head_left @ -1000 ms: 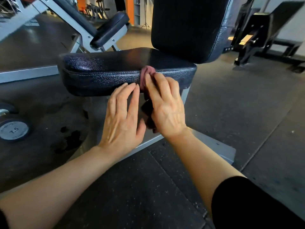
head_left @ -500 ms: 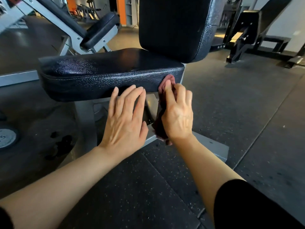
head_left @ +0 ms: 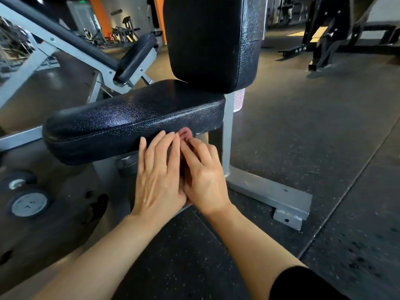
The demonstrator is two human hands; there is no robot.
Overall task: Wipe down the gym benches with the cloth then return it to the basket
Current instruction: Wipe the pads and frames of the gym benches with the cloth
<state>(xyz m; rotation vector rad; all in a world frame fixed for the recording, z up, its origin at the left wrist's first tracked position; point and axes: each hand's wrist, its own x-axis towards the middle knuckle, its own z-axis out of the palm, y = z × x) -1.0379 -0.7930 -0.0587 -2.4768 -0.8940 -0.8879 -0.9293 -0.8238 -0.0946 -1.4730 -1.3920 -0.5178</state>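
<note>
The black padded bench seat (head_left: 121, 124) fills the middle of the view, with its upright backrest (head_left: 210, 40) behind it. My right hand (head_left: 203, 178) holds the dark red cloth (head_left: 185, 133) against the lower front edge of the seat, near its right end. Only a small fold of cloth shows above my fingertips. My left hand (head_left: 160, 176) lies flat beside it with straight fingers, its fingertips touching the seat's front side. The two hands touch each other. A white mesh basket (head_left: 239, 100) peeks out behind the bench post.
The bench's grey steel foot (head_left: 272, 195) runs along the rubber floor to the right. Dumbbells (head_left: 29, 205) lie on the floor at left. An inclined bench (head_left: 136, 55) stands behind at left, and a black machine (head_left: 329, 31) at far right.
My right hand slid the cloth along the seat's front edge to the right end, then back a little and lower. Both hands have come together and now touch.
</note>
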